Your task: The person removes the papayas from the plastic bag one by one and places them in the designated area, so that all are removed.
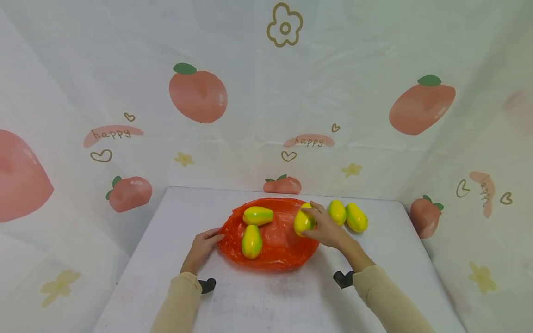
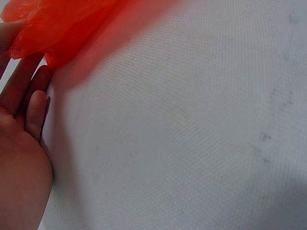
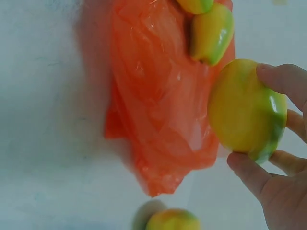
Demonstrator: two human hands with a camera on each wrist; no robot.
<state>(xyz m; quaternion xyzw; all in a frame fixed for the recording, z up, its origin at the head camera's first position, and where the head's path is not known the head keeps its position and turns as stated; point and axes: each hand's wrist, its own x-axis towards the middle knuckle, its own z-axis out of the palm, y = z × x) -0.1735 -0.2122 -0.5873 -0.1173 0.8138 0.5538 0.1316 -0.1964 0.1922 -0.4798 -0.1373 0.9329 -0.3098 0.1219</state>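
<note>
A white sheet (image 1: 245, 152) printed with pink fruit and repeated "happy" lettering, sideways at far right, hangs behind the white table (image 1: 270, 305). From left to right, the left hand (image 1: 203, 247) pinches the edge of a crinkled red plastic bag (image 1: 279, 233); two glossy yellow-green oval fruits (image 1: 251, 242) rest on its left part. The right hand (image 1: 326, 226), fingers spread, grips a third matching fruit (image 3: 242, 108) above its right part, partly covering it, near two more fruits (image 1: 356, 218) on the table.
</note>
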